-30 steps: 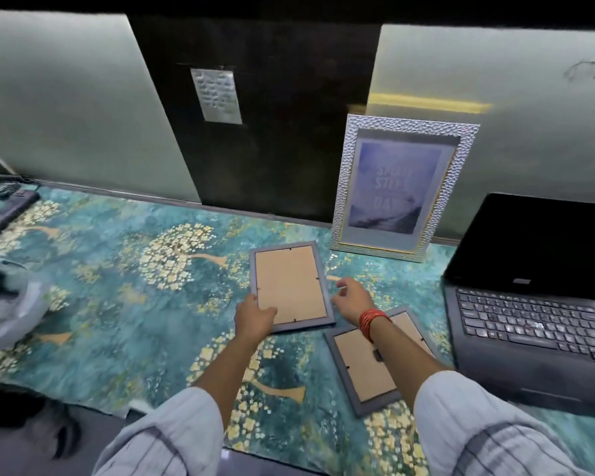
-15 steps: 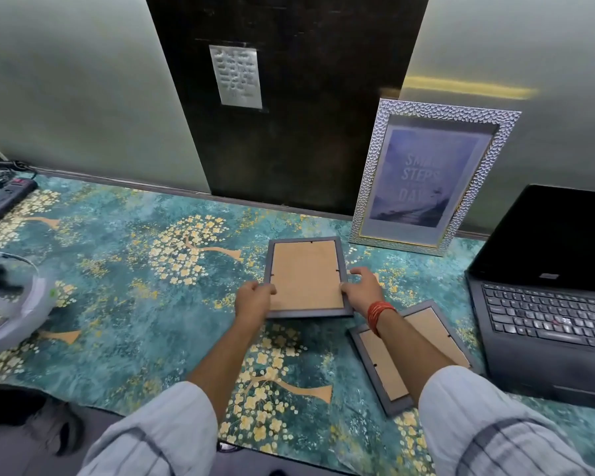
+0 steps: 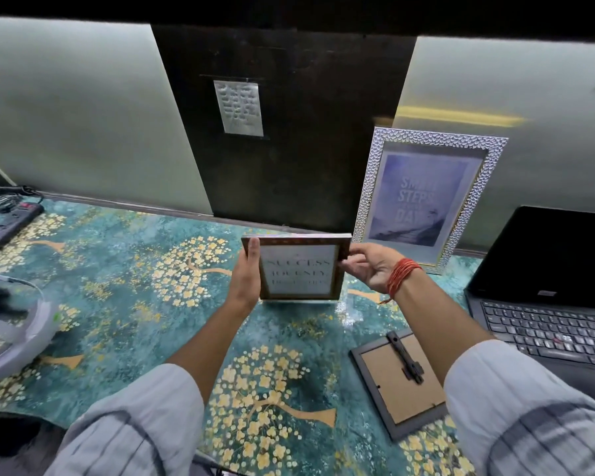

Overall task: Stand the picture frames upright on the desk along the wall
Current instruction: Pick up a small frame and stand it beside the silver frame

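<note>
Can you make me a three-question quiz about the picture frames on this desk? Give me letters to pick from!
1. Where is the silver frame?
A. leaning against the wall
B. flat on the desk
C. on the laptop

2. How many frames can you see?
A. one
B. three
C. five

3. How is the grey frame lying?
A. standing up
B. held in a hand
C. flat, back side up

Answers: 1 A, it stands against the wall beside the laptop. 2 B, silver, grey, and the brown frame held by the left hand and right hand. 3 C, its cardboard back and stand show.
</note>
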The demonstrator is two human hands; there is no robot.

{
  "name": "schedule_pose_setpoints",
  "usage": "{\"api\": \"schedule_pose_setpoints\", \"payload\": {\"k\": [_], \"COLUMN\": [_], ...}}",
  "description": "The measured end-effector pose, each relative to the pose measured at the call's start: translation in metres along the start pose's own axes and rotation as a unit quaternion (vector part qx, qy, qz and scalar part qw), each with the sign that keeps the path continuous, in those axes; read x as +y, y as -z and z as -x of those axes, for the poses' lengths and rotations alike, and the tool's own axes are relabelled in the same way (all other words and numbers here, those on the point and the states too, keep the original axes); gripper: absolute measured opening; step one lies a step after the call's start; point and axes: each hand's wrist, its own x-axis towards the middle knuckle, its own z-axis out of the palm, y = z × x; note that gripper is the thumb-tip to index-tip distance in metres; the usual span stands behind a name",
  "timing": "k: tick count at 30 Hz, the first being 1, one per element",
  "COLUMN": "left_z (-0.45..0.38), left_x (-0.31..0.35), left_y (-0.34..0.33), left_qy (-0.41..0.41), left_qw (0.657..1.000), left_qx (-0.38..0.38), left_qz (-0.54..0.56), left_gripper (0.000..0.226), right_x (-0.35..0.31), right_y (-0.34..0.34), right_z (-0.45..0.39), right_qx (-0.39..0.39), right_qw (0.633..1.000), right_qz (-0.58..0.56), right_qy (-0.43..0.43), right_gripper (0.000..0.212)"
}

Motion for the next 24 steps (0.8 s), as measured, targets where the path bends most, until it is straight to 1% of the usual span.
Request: {"api": "schedule_pose_setpoints", "payload": {"k": [2, 4, 5, 7, 9, 10, 11, 13, 15, 18, 19, 21, 24], "left_z": [-0.008, -0.011, -0.013, -0.013, -0.018, -0.023, -0.027, -0.033, -0.04, -0.045, -0.047, -0.05, -0.065], "left_x": [-0.003, -0.009, -0.014, -0.016, -0.013, -0.012, -0.009, -0.003, -0.001, -0.004, -0.004, -0.003, -0.002], "left_y": [0.002, 0.003, 0.003, 0.002, 0.002, 0.001, -0.001, -0.005, -0.008, -0.011, -0.011, -0.012, -0.018], "left_qy": [0.037, 0.058, 0.061, 0.069, 0.082, 0.085, 0.08, 0.068, 0.053, 0.027, 0.016, 0.006, -0.002], "left_qw": [0.999, 0.997, 0.997, 0.995, 0.992, 0.991, 0.992, 0.993, 0.996, 0.998, 0.998, 0.996, 0.994], "left_qx": [0.028, 0.048, 0.053, 0.068, 0.081, 0.082, 0.082, 0.083, 0.073, 0.022, 0.007, -0.001, -0.007], "left_qz": [0.02, 0.015, 0.021, 0.036, 0.053, 0.055, 0.056, 0.042, 0.015, -0.045, -0.066, -0.094, -0.105], "left_gripper": [0.09, 0.087, 0.087, 0.09, 0.089, 0.082, 0.074, 0.065, 0.055, 0.03, 0.025, 0.031, 0.04], "right_x": [0.001, 0.007, 0.011, 0.02, 0.03, 0.035, 0.041, 0.05, 0.052, 0.046, 0.042, 0.034, 0.021], "right_y": [-0.008, -0.014, -0.015, -0.009, 0.002, 0.006, 0.008, 0.009, 0.009, 0.007, 0.005, 0.0, -0.008], "right_z": [0.003, 0.005, 0.006, 0.003, -0.003, -0.007, -0.012, -0.018, -0.026, -0.03, -0.029, -0.031, -0.049], "right_qx": [0.02, 0.033, 0.027, 0.009, 0.011, 0.021, 0.029, 0.054, 0.1, 0.147, 0.156, 0.165, 0.195], "right_qw": [0.999, 0.99, 0.982, 0.953, 0.916, 0.898, 0.886, 0.875, 0.87, 0.869, 0.871, 0.877, 0.87], "right_qz": [0.039, 0.123, 0.172, 0.27, 0.35, 0.382, 0.399, 0.405, 0.395, 0.366, 0.352, 0.334, 0.331], "right_qy": [0.023, 0.057, 0.079, 0.136, 0.197, 0.216, 0.233, 0.259, 0.279, 0.299, 0.304, 0.305, 0.309], "right_gripper": [0.009, 0.014, 0.015, 0.009, 0.021, 0.027, 0.029, 0.021, 0.016, 0.016, 0.017, 0.021, 0.026]}}
